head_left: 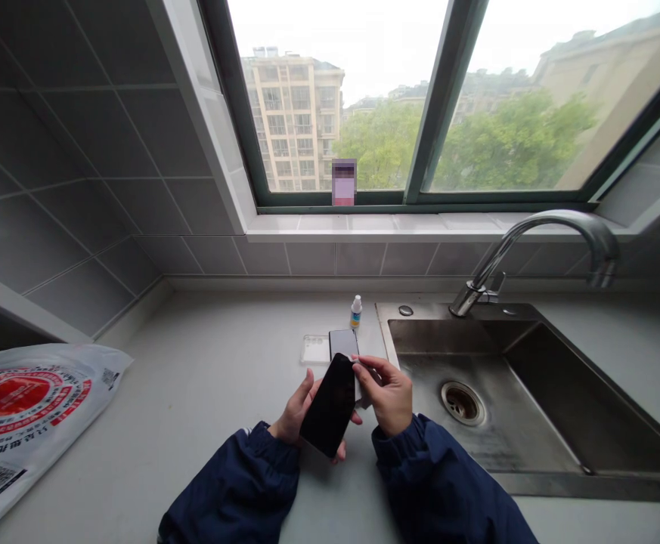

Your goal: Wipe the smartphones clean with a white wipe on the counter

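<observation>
My left hand (294, 414) cradles a black phone (330, 404) from beneath, screen up and tilted, above the grey counter. At the phone's top right corner my right hand (389, 393) is closed in a pinch; what it holds is too small to make out. Just beyond the phone, a second dark phone-sized slab (343, 342) lies flat on the counter, with a clear phone case (314, 349) to its left. A small white dropper bottle (355, 311) with a blue label stands behind them.
A steel sink (539, 412) with a drain and a curved tap (539, 242) fills the right side. A white printed plastic bag (20, 412) lies at the left. Grey tiled walls and a window ledge (420, 223) bound the counter (205, 393).
</observation>
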A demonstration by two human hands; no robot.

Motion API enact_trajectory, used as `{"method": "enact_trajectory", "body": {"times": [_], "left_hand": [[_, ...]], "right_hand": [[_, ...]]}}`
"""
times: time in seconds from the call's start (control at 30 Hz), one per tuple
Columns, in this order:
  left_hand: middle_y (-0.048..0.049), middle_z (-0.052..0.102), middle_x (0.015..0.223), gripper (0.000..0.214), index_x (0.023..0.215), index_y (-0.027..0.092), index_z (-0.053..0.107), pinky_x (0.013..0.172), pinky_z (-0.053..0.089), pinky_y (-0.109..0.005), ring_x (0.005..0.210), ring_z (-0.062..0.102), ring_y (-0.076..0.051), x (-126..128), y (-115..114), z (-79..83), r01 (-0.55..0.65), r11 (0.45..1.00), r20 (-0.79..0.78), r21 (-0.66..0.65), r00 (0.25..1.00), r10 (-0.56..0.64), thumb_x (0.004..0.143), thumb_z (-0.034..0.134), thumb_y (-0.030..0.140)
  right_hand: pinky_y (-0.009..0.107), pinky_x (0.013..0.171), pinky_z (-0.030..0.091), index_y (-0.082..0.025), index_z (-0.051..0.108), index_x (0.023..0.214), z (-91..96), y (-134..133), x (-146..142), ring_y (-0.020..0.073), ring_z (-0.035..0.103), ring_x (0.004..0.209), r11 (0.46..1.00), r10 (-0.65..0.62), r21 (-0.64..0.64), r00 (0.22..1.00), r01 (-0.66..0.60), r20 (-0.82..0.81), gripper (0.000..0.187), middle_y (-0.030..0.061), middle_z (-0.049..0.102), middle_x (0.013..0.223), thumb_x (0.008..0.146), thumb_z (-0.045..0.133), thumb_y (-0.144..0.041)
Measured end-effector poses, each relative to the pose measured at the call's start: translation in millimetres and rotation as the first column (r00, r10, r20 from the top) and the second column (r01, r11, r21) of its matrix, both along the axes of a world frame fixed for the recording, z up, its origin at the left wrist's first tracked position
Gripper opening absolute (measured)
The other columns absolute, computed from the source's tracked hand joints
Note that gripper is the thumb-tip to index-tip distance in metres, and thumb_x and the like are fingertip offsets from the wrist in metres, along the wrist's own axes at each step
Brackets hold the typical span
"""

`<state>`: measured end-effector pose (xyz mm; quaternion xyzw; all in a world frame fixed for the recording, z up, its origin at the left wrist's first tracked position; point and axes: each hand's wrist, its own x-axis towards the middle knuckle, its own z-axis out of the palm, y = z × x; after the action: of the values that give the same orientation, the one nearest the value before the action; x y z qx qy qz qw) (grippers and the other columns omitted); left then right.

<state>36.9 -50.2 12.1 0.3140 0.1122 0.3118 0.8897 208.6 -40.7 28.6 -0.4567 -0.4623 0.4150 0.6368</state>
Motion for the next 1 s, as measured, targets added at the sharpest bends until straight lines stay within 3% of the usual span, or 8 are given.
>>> {"method": "enact_trajectory", "body": {"times": [0.53,0.77,1.0], "left_hand": [[-0.0258,0.065,0.105,0.074,0.132,0.014,0.038,0.048,0.053,-0.045,0.064,0.071,-0.038,0.3,0.8,1.7,-0.092,0.996,-0.004,-0.022,0.996,0.092,0.090,0.007,0.067],[-0.0247,0.066,0.104,0.072,0.135,0.015,0.037,0.048,0.053,-0.044,0.064,0.071,-0.037,1.1,1.4,1.3,-0.093,0.995,-0.015,-0.024,0.996,0.093,0.091,0.008,0.065],[-0.0243,0.066,0.104,0.075,0.138,0.017,0.035,0.049,0.052,-0.046,0.065,0.071,-0.038,0.4,1.9,3.8,-0.078,0.996,-0.003,-0.052,0.997,0.078,0.090,0.009,0.068]], "right_hand": [[0.041,0.088,0.054,-0.017,0.073,0.093,-10.2,6.0,3.2,0.0262,0.071,0.092,0.998,-0.009,-0.069,0.992,0.000,-0.124,0.030,0.0101,0.076,0.096,0.072,0.082,-0.035],[0.040,0.090,0.052,-0.017,0.072,0.095,-13.5,9.3,1.9,0.0252,0.070,0.094,0.991,0.035,-0.116,0.970,-0.064,-0.239,0.034,0.0093,0.075,0.097,0.069,0.084,-0.034],[0.031,0.073,0.055,-0.017,0.071,0.097,-14.6,11.1,0.6,0.0210,0.069,0.084,0.965,0.021,-0.238,0.931,-0.115,-0.363,0.044,0.0065,0.074,0.094,0.061,0.088,-0.035]]}}
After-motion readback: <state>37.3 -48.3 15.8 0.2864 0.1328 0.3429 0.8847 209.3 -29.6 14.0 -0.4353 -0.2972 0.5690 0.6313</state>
